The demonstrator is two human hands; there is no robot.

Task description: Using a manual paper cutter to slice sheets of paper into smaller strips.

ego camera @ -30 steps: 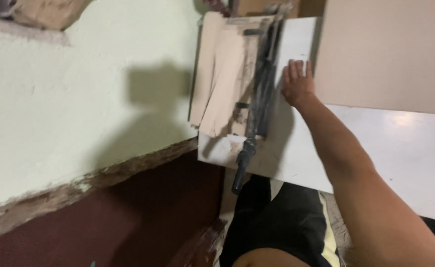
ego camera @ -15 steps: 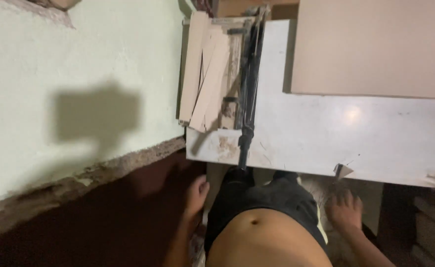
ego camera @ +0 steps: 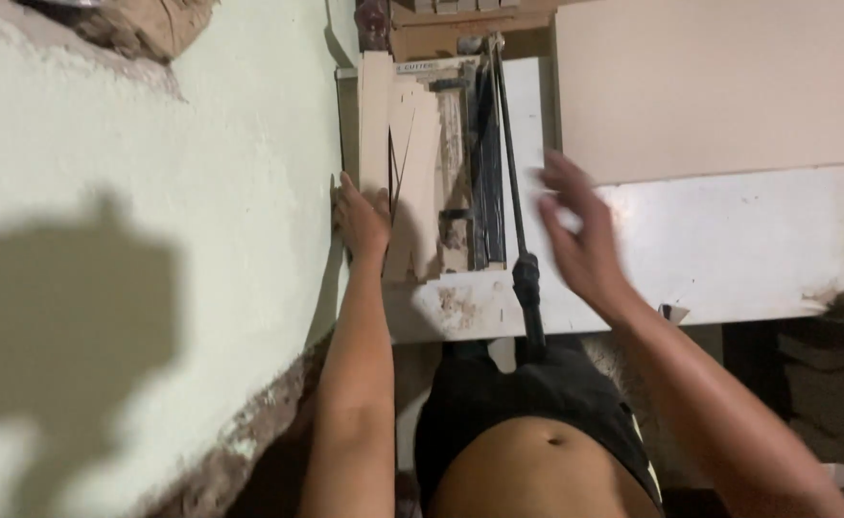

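left hand (ego camera: 360, 219) flat, fingers together, resting on tile strips (ego camera: 401, 163) by wall, right hand (ego camera: 580, 240) open, fingers spread, blurred, hovering just right of tile cutter handle (ego camera: 525, 278), holding nothing

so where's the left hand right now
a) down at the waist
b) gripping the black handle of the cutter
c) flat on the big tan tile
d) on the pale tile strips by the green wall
d: the left hand rests on the pale tile strips beside the green wall, while the black handle is untouched.
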